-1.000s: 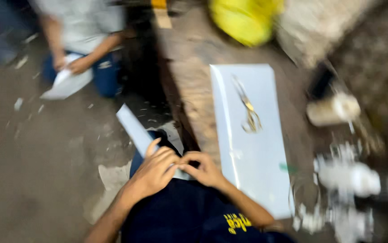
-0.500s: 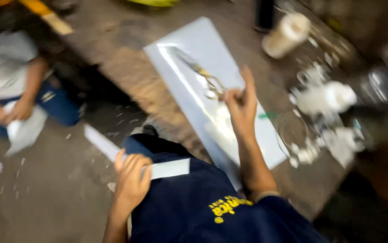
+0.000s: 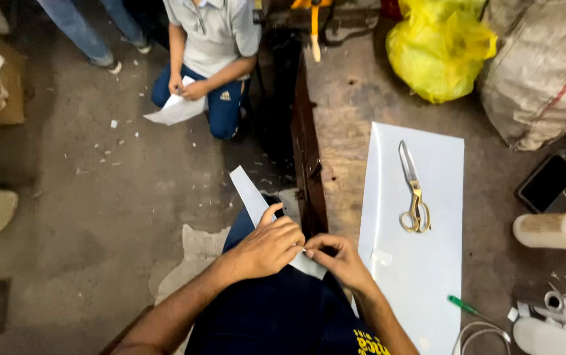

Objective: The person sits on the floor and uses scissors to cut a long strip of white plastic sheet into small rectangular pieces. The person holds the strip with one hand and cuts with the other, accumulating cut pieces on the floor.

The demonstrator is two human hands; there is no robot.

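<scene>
big pale sheet [image 3: 421, 263] lies flat on worn wooden bench [image 3: 342, 131], w/ gold-handled scissors [image 3: 413, 190] on top, blades pointing away. green pen [image 3: 463, 305] just off sheet's near right corner. dark phone [image 3: 547, 182] and white plastic bottle [image 3: 555, 231] on its side further right; more white bottles [image 3: 562, 325] at bottom right. yellow plastic bag [image 3: 437, 49] and tan woven sack [image 3: 545, 69] at bench's far end. another person [image 3: 210, 46] kneels on concrete floor [image 3: 79, 217], holding white paper [image 3: 176, 110]. paper scraps scattered on floor.
</scene>
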